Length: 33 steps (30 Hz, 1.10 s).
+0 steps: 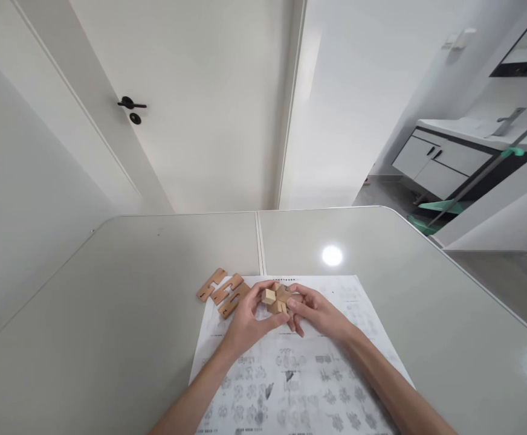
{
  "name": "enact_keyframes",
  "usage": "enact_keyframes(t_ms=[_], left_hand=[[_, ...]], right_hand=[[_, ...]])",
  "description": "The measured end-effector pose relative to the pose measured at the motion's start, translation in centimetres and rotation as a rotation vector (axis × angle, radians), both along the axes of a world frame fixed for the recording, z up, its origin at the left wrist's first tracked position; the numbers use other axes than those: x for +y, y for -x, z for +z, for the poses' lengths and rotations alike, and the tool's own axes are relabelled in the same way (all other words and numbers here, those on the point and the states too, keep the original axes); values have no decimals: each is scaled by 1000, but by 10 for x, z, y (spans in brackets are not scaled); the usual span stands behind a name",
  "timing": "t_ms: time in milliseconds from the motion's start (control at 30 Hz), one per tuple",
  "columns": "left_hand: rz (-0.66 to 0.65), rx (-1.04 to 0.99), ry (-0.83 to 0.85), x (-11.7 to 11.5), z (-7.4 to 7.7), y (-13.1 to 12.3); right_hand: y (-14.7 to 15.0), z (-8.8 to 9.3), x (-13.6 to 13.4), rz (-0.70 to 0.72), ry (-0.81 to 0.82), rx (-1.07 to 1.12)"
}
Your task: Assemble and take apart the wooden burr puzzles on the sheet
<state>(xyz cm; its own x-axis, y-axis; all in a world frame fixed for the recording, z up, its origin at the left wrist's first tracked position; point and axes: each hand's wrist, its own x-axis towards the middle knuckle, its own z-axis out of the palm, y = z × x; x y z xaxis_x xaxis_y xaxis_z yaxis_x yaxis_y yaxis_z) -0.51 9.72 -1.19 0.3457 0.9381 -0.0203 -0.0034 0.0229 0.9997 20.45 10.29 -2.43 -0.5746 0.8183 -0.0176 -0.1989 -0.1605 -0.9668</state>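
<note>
Bare forearms come in nearest the camera, the left (195,386) from seven o'clock and the right (381,368) from four, taking the wooden block assembly (283,294) as the dial's centre. Both hands grip that assembly over the far part of a printed sheet (304,374). Left hand (248,314) brackets it from nine o'clock, index finger along the far side and thumb along the near one, probably to steady it. Right hand (320,311) pinches it from three o'clock, thumb and forefinger on the wood, other fingers curled, seemingly to allow fine adjustment. Whether the block also touches the paper, I cannot tell.

Flat brown wooden pieces (227,289) with cut-outs lie near nine o'clock, just beyond the left fingers, perhaps to stay within reach yet out of the way. Most of the sheet spreads toward six o'clock on the pale table (127,314), which leaves its rows of diagrams facing the person.
</note>
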Motion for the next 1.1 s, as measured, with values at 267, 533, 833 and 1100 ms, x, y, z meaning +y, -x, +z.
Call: enact_keyframes(t_ms=[267, 533, 833, 1100], left_hand=[[-104, 122, -85, -7, 13, -2], [3, 227, -162, -6, 3, -3], [78, 336, -320, -14, 1, -2], [168, 324, -308, -15, -1, -9]], right_hand=[[-7, -7, -5, 71, 4, -63], [4, -8, -11, -121, -43, -105], [8, -12, -16, -252, -175, -227], [12, -10, -11, -425, -160, -267]])
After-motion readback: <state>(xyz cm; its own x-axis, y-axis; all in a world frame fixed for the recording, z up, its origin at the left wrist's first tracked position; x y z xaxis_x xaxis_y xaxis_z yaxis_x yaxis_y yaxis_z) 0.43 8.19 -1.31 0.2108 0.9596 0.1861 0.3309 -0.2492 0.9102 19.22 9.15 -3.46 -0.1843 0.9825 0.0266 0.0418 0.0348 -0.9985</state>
